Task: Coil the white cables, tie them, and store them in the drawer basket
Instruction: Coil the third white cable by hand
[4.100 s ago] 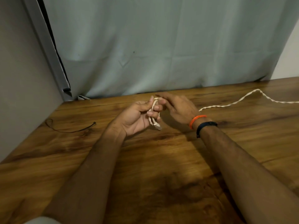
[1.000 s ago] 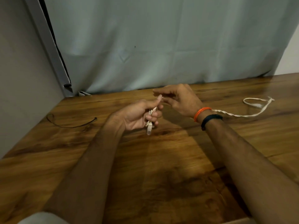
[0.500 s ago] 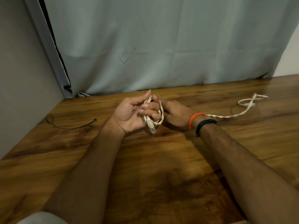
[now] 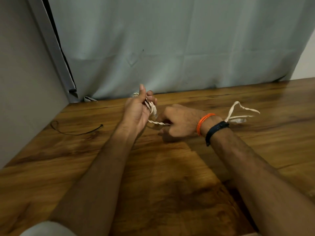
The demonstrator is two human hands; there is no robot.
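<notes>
cable (image 4: 157, 123) between hands, cord (image 4: 76, 132) left on table (image 4: 170, 184)

Wooden table (image 4: 170, 193), dark grain, glossy, fills the lower view. Thin black cord (image 4: 75, 132) lies on it at left, one end looped, the other ending in a small knob. Pale grey-green curtain (image 4: 170, 48) hangs behind, hem meeting the table's far edge. Grey metal frame strip (image 4: 54, 48) slants down at left, beside a plain wall (image 4: 20, 82).
</notes>
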